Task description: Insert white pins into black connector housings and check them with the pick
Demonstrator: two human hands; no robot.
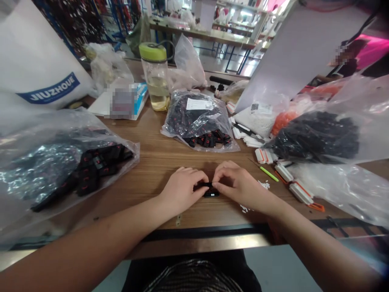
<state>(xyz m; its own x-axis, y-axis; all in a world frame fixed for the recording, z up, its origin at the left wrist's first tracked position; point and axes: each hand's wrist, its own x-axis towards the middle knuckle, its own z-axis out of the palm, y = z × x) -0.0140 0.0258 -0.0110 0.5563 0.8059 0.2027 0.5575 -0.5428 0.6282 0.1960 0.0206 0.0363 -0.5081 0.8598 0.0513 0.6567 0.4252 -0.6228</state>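
Note:
Close to the table's front edge, a small black plastic part (211,194) with two white dots lies between my hands. My left hand (182,190) pinches its left side with thumb and forefinger. From the right, my right hand (238,184) closes thumb and fingers on the same part. The fingertips hide much of its upper side, so its full shape does not show. Tiny white pieces (246,209) lie scattered beside my right wrist, and more of them (264,184) are just beyond it.
Plastic bags of black parts stand at left (88,170), centre (197,117) and right (319,136). A green-lidded bottle (155,77) is at the back. A lime-green pen-like tool (269,173) and white-and-orange pieces (300,192) lie to the right. A person (346,61) is at far right.

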